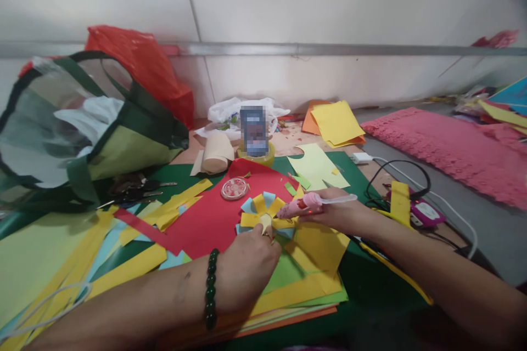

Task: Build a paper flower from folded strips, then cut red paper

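Note:
A yellow and light-blue paper flower [263, 213] lies on a red sheet [214, 219] in the middle of the floor. My left hand [247, 266], with a dark green bead bracelet at the wrist, is closed with its fingertips pinched on the flower's near edge. My right hand [329, 211] is closed round a pink glue gun [307, 204], whose tip points at the flower's right side. A stack of yellow, green and orange sheets [304, 279] lies under both hands.
A large clear bag with green trim [74, 120] and a red plastic bag [140, 60] stand at the left. Scissors [135, 192], a round clear lid [234, 188], a paper roll [216, 156], a phone [254, 130], cables [411, 186] and a pink mat [448, 148] lie around.

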### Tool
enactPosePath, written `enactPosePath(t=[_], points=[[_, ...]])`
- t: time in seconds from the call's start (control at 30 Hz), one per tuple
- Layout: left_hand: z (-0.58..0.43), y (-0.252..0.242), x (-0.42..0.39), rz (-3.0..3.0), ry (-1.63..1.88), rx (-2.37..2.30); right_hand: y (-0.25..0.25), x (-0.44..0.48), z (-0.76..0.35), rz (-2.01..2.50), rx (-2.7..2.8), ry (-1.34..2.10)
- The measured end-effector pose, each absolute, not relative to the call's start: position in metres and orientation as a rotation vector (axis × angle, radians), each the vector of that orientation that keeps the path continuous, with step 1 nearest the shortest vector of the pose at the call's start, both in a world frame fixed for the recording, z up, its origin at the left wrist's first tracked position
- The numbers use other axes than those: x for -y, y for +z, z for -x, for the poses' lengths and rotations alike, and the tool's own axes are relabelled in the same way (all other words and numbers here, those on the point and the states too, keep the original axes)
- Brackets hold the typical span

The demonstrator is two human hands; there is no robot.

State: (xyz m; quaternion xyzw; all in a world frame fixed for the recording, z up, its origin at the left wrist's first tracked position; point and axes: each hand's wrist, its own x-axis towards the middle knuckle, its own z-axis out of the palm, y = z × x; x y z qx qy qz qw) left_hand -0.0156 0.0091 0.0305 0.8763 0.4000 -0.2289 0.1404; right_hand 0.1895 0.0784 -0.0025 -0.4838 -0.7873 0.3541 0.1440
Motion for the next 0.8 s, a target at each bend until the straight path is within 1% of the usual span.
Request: enactPosePath(t=[0.13,0.27,0.43,0.57,0.7,0.8], points=[[0.016,0.0329,-0.0081,-2.563,-0.656,-1.142,-0.0028,-0.0762,-0.1884,1.422,2.263,0.981],[0.017,0.0309,-0.0082,-2.551,-0.656,-1.144,0.0016,-0.0746,-0.1898,1.328,2.393,1.02],[0.0176,0.0252,-0.0093,-2.551,-0.589,-1.172,0.0017,-0.0744,-0.1886,1.441,2.428,0.824],[0.0169,0.0278,-0.0089,-2.522,-0.638,-1.188,0.0011,-0.0736,-0.1888,1.358,2.522,0.862],[0.0175,0.0303,-0.0093,-2.52,-0.653,-1.158,-0.002,-0.074,-0.1867,1.518,2.445,0.794],[0.0195,0.0286,-0.0109,-2.534,-0.642,-1.134,-0.0038,-0.0746,-0.1848,1.549,2.432,0.769]])
